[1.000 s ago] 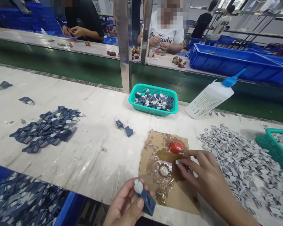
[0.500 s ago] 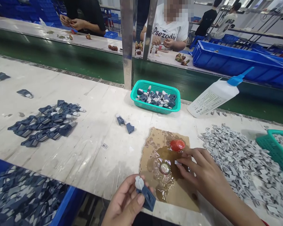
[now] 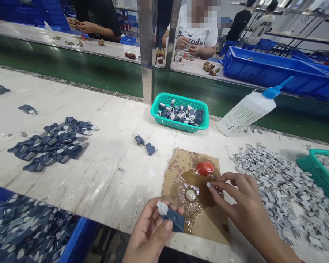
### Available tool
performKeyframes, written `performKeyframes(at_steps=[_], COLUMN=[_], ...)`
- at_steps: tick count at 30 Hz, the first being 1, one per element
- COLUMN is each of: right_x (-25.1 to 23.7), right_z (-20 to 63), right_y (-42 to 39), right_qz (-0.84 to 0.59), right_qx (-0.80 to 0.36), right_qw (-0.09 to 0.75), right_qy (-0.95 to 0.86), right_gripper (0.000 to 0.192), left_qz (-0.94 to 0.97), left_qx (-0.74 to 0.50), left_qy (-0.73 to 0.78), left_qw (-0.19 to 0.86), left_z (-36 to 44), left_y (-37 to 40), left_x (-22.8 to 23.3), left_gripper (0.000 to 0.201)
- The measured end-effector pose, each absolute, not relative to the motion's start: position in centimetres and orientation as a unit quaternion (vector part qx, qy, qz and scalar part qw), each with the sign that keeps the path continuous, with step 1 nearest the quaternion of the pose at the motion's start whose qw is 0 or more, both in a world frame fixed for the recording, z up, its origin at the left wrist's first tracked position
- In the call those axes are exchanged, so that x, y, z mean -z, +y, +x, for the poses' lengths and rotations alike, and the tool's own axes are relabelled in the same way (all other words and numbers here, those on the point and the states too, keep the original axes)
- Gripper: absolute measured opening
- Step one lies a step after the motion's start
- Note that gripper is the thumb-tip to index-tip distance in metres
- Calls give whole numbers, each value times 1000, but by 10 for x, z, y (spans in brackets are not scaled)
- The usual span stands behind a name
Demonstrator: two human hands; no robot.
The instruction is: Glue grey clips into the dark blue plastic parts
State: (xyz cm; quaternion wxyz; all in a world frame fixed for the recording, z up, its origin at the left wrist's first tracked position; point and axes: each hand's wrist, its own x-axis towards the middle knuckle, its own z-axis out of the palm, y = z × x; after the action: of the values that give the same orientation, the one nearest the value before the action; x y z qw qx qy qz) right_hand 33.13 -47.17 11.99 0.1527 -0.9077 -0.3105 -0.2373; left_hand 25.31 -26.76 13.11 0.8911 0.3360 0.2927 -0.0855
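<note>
Between the thumb and fingers of my left hand (image 3: 156, 228) is a dark blue plastic part (image 3: 175, 220) with a light grey tip (image 3: 162, 208). My right hand (image 3: 239, 201) pinches a small light grey plastic piece (image 3: 209, 185) above a wet cardboard sheet (image 3: 172, 171). On that cardboard lie a red cap (image 3: 205, 168) and a round metallic cap (image 3: 191, 195) amid a glossy puddle. To the right of my right hand spreads a heap of small grey pieces (image 3: 279, 186).
A green basket (image 3: 179, 126) of blue-and-grey parts stands behind the cardboard. A white bottle with a blue nozzle (image 3: 245, 111) leans at the right. Assembled parts (image 3: 52, 142) lie left; a blue bin (image 3: 79, 237) sits below. Co-workers (image 3: 199, 36) work across the bench.
My left hand has turned the blue part flatter and shifted it slightly right. My right hand has lifted the grey piece slightly up and to the right.
</note>
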Motion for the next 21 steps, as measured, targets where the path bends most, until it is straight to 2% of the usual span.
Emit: performKeyframes(at_steps=[6, 14, 21], right_x=[-121, -141, -133], right_z=[324, 290, 292], right_y=[-471, -442, -434], right_qz=[-910, -884, -867], right_qx=[248, 156, 171], right_qw=[180, 341, 350], right_qy=[-279, -279, -309], right_gripper=[6, 12, 22], left_qz=[372, 419, 424], left_qx=[93, 99, 95], left_qy=[262, 231, 227], left_qw=[886, 873, 871], left_z=[255, 258, 256], left_y=[-274, -281, -282], left_x=[-124, -121, -122], left_gripper=[25, 24, 22])
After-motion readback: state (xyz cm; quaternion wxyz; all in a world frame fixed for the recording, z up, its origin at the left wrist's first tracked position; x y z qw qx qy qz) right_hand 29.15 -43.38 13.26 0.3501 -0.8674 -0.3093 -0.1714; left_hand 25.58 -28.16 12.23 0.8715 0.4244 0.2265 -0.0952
